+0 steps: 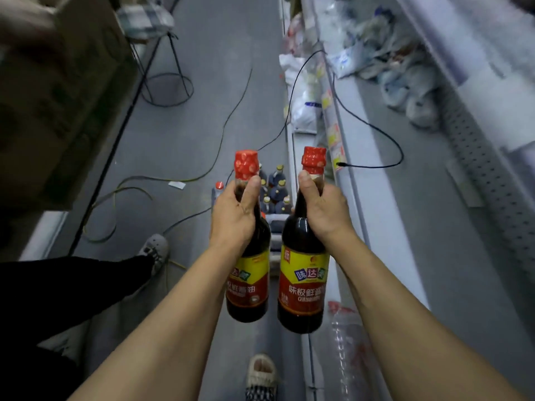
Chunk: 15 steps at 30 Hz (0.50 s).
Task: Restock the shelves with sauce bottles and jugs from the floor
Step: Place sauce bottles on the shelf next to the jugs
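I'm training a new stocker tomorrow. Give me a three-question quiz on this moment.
1. True or false: the left hand holds nothing.
2. What colour are the cap seals on the two held sauce bottles?
3. The spare bottles on the floor stand: A) beyond the hands, B) on the stool.

Key: 1 false; 2 red; 3 A. The right hand grips its bottle by the neck too.

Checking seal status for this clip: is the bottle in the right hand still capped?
Capped. The right-hand bottle has its red wrap intact over the top, above the right hand gripping the neck.
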Each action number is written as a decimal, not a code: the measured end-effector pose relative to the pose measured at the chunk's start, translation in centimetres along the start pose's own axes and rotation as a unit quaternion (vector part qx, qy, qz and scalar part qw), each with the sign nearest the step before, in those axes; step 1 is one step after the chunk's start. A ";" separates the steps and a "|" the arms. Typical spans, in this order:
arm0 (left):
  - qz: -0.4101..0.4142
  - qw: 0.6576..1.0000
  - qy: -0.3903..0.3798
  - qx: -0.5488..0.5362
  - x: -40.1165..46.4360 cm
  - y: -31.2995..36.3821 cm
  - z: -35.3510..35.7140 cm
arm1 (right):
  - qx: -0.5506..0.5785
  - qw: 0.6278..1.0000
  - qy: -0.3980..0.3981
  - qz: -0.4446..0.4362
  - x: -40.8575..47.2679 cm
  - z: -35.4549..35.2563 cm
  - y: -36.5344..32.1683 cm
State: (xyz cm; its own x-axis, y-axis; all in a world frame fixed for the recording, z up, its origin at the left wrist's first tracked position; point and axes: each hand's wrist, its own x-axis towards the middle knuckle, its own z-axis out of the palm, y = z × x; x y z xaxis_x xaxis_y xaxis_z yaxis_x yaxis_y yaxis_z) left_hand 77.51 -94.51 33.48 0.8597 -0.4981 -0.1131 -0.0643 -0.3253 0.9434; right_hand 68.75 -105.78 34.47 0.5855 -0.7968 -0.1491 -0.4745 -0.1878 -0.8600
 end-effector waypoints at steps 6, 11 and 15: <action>0.029 0.999 -0.017 -0.005 -3.6 4.2 -1.3 | -0.023 0.999 0.016 -0.030 -4.6 -3.0 -3.7; 0.059 0.997 -0.058 -0.001 -7.5 7.3 -3.5 | -0.026 0.998 0.043 -0.034 -9.9 -5.0 -5.8; 0.073 0.995 -0.072 -0.017 -11.5 9.2 -6.0 | -0.020 0.996 0.075 -0.046 -15.2 -6.3 -7.4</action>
State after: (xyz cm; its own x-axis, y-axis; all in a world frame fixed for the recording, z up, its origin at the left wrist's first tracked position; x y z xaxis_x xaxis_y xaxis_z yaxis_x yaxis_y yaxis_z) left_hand 70.04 -86.95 45.37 0.7612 -0.6484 -0.0142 -0.1643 -0.2140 0.9629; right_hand 59.26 -95.87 46.18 0.5250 -0.8511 0.0066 -0.4500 -0.2841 -0.8466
